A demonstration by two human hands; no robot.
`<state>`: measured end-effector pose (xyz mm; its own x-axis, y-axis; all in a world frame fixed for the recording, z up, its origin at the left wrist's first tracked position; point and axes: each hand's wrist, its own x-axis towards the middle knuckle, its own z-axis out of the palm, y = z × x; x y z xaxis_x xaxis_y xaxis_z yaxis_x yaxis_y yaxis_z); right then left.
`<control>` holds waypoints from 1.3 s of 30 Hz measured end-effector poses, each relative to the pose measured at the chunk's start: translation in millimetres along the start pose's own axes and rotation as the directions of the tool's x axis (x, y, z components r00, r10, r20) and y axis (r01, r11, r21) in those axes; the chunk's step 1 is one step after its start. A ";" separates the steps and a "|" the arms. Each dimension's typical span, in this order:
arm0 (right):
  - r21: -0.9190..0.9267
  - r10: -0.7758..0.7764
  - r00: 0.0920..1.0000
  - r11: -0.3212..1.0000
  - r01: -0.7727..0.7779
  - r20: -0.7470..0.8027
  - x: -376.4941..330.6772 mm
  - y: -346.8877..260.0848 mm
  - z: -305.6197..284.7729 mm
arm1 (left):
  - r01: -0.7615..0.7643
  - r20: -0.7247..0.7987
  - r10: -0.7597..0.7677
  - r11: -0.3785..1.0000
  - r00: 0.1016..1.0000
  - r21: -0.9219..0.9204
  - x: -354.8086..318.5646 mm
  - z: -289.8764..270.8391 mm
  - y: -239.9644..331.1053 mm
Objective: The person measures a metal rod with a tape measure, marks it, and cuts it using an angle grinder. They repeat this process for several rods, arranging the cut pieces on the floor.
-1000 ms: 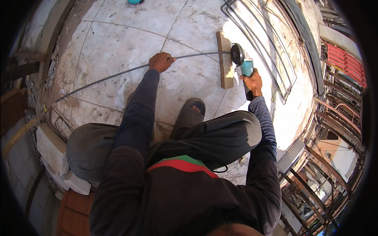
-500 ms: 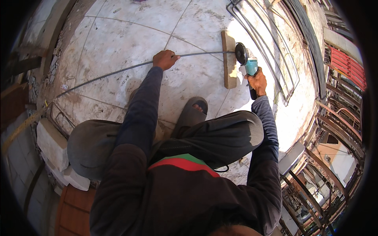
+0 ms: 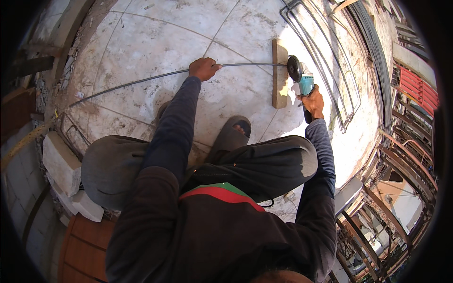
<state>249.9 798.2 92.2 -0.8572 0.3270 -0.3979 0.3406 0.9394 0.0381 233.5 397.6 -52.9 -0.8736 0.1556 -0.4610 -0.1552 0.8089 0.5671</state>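
Observation:
My left hand (image 3: 204, 69) is closed around a long, thin steel rod (image 3: 137, 82), which runs from the left of the floor to a wooden block (image 3: 279, 89). The rod's right end lies across that block. In my right hand (image 3: 314, 103) is a teal and black angle grinder (image 3: 306, 84), gripped by its body. Its dark disc with guard (image 3: 294, 69) is at the rod's right end, beside the block; whether the disc touches the rod I cannot tell. Small orange sparks show over my dark trousers.
Bent metal rod frames (image 3: 325, 61) lie on the sunlit floor to the right, beside a bundle of long grey rods (image 3: 373, 52). Pale blocks (image 3: 61, 162) stand at the left by my knee. Red slatted metal (image 3: 417, 87) and rusty frames are farther right.
Orange sparks now show near my lap. The view has shifted slightly, so both hands, the rod, block and grinder appear a little farther right; their arrangement looks nearly the same.

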 end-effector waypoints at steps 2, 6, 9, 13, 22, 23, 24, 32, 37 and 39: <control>-0.035 0.000 1.000 0.999 0.000 0.006 -3.1 -6.5 -7.4 | -0.002 -0.004 0.002 1.000 1.000 0.009 -1.1 0.8 -0.7; -0.033 0.006 1.000 0.999 -0.005 0.004 2.2 3.2 -2.3 | 0.007 0.024 -0.008 1.000 1.000 0.023 3.2 2.5 -1.6; -0.047 0.002 1.000 0.999 -0.002 -0.008 5.3 12.0 2.9 | 0.010 0.044 -0.012 0.999 0.999 0.038 2.1 -2.0 4.1; -0.047 -0.008 1.000 0.999 0.009 0.002 7.6 7.5 1.2 | 0.005 0.033 -0.006 0.999 0.999 0.044 0.6 -0.7 -0.2; -0.041 -0.034 0.999 0.999 0.035 0.007 20.1 10.2 0.8 | 0.023 0.060 -0.025 0.999 0.998 0.032 -0.7 -2.7 4.7; -0.042 -0.040 0.999 0.998 0.041 0.007 21.6 8.7 -0.1 | 0.024 0.053 -0.025 0.999 0.998 0.033 -0.3 -1.5 3.8; -0.045 -0.041 0.999 0.998 0.041 0.001 22.9 7.2 -0.9 | 0.024 0.045 -0.026 0.999 0.999 0.034 0.3 0.5 2.6; -0.030 -0.048 0.999 0.998 0.049 0.010 19.5 -0.1 -2.4 | 0.021 0.067 -0.023 0.999 0.997 0.028 -0.6 -2.1 3.6; -0.060 -0.028 1.000 0.998 0.028 -0.003 11.3 -5.0 -2.4 | -0.009 0.023 0.008 0.999 1.000 0.043 0.3 4.2 -0.7; -0.064 -0.022 1.000 0.998 0.022 -0.003 8.3 -6.9 -3.1 | -0.009 0.028 0.008 0.999 1.000 0.047 1.9 6.5 -2.7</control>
<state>239.2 794.8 91.5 -0.8656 0.3067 -0.3959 0.2967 0.9509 0.0881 235.3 399.5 -59.7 -0.8617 0.1776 -0.4754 -0.1253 0.8333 0.5384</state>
